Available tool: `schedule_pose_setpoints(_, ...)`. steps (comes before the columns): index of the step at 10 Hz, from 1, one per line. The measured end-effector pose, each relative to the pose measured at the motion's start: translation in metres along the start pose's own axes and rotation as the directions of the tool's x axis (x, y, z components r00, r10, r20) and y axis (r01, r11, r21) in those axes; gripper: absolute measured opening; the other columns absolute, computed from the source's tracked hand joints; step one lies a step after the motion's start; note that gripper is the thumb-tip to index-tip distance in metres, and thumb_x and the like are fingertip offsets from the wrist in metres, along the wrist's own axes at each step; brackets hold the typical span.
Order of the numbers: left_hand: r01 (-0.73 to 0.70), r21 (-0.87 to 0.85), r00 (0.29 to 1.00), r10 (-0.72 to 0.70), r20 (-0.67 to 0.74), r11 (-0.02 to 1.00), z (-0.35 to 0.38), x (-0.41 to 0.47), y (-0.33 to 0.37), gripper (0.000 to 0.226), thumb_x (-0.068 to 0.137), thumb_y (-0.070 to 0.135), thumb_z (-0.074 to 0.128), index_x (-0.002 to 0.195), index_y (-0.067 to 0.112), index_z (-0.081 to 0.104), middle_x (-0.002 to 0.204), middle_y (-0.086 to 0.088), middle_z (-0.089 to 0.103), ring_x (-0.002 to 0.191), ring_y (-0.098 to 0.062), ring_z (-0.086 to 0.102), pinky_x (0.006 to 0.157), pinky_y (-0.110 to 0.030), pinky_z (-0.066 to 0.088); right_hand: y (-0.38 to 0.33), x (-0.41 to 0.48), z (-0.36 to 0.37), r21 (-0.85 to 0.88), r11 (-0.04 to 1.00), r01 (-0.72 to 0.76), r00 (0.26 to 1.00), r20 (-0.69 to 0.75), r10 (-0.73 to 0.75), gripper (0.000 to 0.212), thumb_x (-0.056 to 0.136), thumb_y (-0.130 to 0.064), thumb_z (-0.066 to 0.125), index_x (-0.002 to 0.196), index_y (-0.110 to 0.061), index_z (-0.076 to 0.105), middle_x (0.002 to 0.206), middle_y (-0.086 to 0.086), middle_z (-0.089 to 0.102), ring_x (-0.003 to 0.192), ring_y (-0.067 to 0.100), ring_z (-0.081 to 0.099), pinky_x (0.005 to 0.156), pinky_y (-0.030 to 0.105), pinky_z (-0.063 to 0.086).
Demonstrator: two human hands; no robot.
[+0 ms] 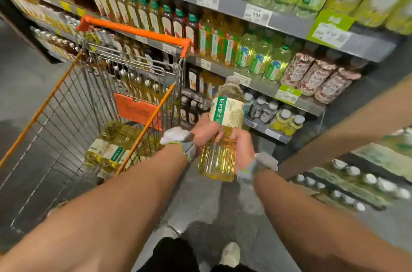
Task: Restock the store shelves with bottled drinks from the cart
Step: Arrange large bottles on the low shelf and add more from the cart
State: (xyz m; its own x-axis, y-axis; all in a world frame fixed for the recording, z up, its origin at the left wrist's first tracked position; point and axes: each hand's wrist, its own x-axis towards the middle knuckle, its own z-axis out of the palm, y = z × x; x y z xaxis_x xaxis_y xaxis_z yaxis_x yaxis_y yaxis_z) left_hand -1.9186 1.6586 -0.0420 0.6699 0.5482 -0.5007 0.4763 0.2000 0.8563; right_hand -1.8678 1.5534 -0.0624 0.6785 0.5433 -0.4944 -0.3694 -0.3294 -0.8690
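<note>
Both hands are holding one bottle (226, 113) of yellow drink, just to the right of the cart (66, 102); the left hand (204, 132) is wrapping around its middle; the right hand (244, 149) is gripping its lower part; the cap is pointing toward the shelves (289, 23), which are standing behind the cart; more bottles (111, 149) are lying inside the cart.

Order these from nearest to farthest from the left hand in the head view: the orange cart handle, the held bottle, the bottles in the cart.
1. The held bottle, gripped by the left hand.
2. The bottles in the cart, lower left.
3. The orange cart handle, upper left, at the cart's far end.
</note>
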Motion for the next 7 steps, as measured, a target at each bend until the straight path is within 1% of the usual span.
schedule_pose_setpoints(1, 0.019, 0.14, 1.0, -0.022, 0.019, 0.99, 0.01, 0.025, -0.005, 0.028, 0.05, -0.023, 0.047, 0.055, 0.004, 0.05, 0.07, -0.013, 0.059, 0.071, -0.025, 0.057, 0.05, -0.024, 0.041, 0.003, 0.017, -0.008, -0.082, 0.997, 0.015, 1.0, -0.019, -0.017, 0.017, 0.067, -0.018, 0.043, 0.073, -0.004, 0.052, 0.086, 0.019, 0.048, 0.083, 0.028, 0.042, 0.078, 0.037, 0.034)
schedule_pose_setpoints(2, 0.058, 0.105, 0.997, -0.064, 0.052, 0.993, 0.012, 0.045, -0.01, 0.037, 0.047, -0.017, 0.047, 0.081, -0.002, 0.055, 0.078, -0.012, 0.061, 0.075, -0.025, 0.058, 0.049, -0.024, 0.04, 0.009, 0.039, -0.01, -0.075, 0.995, -0.07, 0.995, -0.073, 0.064, 0.008, 0.067, -0.021, 0.043, 0.066, -0.015, 0.048, 0.091, 0.018, 0.048, 0.089, 0.026, 0.043, 0.08, 0.038, 0.034)
schedule_pose_setpoints(3, 0.077, 0.05, 0.995, -0.08, 0.061, 0.996, 0.014, 0.057, -0.014, 0.026, 0.042, -0.008, 0.048, 0.067, 0.001, 0.049, 0.069, -0.009, 0.053, 0.074, -0.026, 0.054, 0.052, -0.025, 0.037, 0.01, 0.048, -0.011, -0.025, 0.993, -0.115, 0.984, -0.136, 0.111, 0.008, 0.067, -0.021, 0.046, 0.065, -0.015, 0.05, 0.083, 0.018, 0.049, 0.087, 0.026, 0.043, 0.079, 0.038, 0.035)
schedule_pose_setpoints(4, 0.07, 0.021, 0.994, -0.072, 0.085, 0.997, 0.019, 0.078, -0.013, 0.03, 0.054, -0.023, 0.047, 0.067, 0.005, 0.047, 0.067, -0.011, 0.055, 0.07, -0.028, 0.052, 0.054, -0.03, 0.039, 0.012, 0.064, -0.012, 0.033, 0.992, -0.125, 0.975, -0.18, 0.129, 0.012, 0.067, -0.021, 0.048, 0.072, -0.012, 0.054, 0.085, 0.018, 0.051, 0.079, 0.026, 0.046, 0.079, 0.038, 0.037)
schedule_pose_setpoints(5, 0.077, 0.038, 0.99, -0.081, 0.117, 0.996, 0.021, 0.091, -0.019, 0.049, 0.057, -0.024, 0.046, 0.097, 0.006, 0.053, 0.077, -0.006, 0.06, 0.071, -0.023, 0.056, 0.054, -0.026, 0.047, 0.018, 0.077, -0.014, -0.057, 0.991, -0.125, 0.973, -0.202, 0.111, 0.019, 0.07, -0.023, 0.044, 0.075, -0.011, 0.057, 0.092, 0.017, 0.051, 0.087, 0.025, 0.046, 0.082, 0.037, 0.037)
schedule_pose_setpoints(6, 0.13, 0.043, 0.982, -0.135, 0.134, 0.991, 0.033, 0.112, -0.035, 0.076, 0.057, -0.022, 0.047, 0.127, 0.009, 0.046, 0.102, -0.009, 0.064, 0.096, -0.026, 0.061, 0.073, -0.035, 0.053, 0.037, 0.096, -0.028, -0.114, 0.981, -0.158, 0.967, -0.221, 0.131, 0.037, 0.069, -0.021, 0.041, 0.079, 0.008, 0.062, 0.081, 0.017, 0.049, 0.089, 0.023, 0.044, 0.08, 0.035, 0.035)
schedule_pose_setpoints(7, 0.128, 0.071, 0.979, -0.138, 0.152, 0.989, 0.042, 0.12, -0.042, 0.078, 0.053, -0.019, 0.048, 0.125, 0.013, 0.044, 0.114, -0.013, 0.064, 0.106, -0.029, 0.059, 0.089, -0.044, 0.055, 0.046, 0.103, -0.037, -0.092, 0.974, -0.206, 0.96, -0.212, 0.183, 0.038, 0.069, -0.019, 0.043, 0.077, 0.013, 0.061, 0.074, 0.013, 0.051, 0.078, 0.029, 0.045, 0.068, 0.027, 0.037)
